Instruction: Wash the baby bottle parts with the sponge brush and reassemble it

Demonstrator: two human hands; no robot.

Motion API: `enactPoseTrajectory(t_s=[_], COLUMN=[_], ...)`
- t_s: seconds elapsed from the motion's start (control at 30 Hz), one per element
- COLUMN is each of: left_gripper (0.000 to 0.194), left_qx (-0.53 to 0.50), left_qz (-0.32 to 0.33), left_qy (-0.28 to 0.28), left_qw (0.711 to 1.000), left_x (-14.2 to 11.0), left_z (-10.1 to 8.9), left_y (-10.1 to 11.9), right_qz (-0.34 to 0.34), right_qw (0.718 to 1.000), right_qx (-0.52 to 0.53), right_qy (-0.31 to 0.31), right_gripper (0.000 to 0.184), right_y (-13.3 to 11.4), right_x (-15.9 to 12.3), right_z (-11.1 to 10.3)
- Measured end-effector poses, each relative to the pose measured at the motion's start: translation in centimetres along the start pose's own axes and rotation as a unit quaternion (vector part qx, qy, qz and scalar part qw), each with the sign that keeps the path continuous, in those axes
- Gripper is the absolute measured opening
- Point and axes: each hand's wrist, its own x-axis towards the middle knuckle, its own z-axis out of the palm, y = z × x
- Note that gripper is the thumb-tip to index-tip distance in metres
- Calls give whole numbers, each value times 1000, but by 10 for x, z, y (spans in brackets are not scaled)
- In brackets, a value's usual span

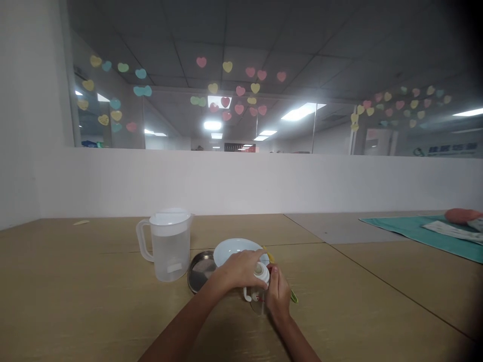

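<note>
we have both hands on a small clear jar [259, 306] with a white top [264, 273]. our left hand [240, 267] goes over the white top and holds it, thumb on the near side and fingers on the far side. our right hand [279, 293] grips the jar's right side, fingers bent round it. we think this is the step where the top gets worked on. the next move seems to call for a firm right hand and a gentle left one, so the jar does not slip.

the jar is in front of us, just on the near side of a pale bowl [232, 245]. a round metal pan [199, 271] is to its left, and a see-through plastic jug [171, 249] is past that. we cannot tell if the jar's bottom touches the wooden table [113, 306].

low down, the jar is see-through, with a bit of red. a white bent piece [247, 295], like a hook, shows at its left. our hands hide the rest.
</note>
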Motion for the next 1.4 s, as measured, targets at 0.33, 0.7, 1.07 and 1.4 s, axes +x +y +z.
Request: enactPoseTrajectory(t_s=[0.33, 0.7, 1.07, 1.4], left_gripper=[62, 35, 34, 37], left_qx=[-262, -175, -57, -47], left_qz=[-26, -115, -200, -212], left_qy=[156, 256, 373, 285], left_qw=[952, 944, 904, 933], left_x=[-3, 8, -7, -18], left_z=[-31, -20, -58, -68], left_y=[-17, -40, -60, -62], right_qz=[-26, -208, 73, 115], right_qw=[999, 968, 995, 957], right_qx=[-47, -136, 34, 92], right_qy=[0, -29, -65, -251], right_gripper=[48, 25, 44, 44], right_y=[-5, -25, -75, -89], right_x=[-5, -1, 75, 119], right_z=[-2, -6, -14, 36])
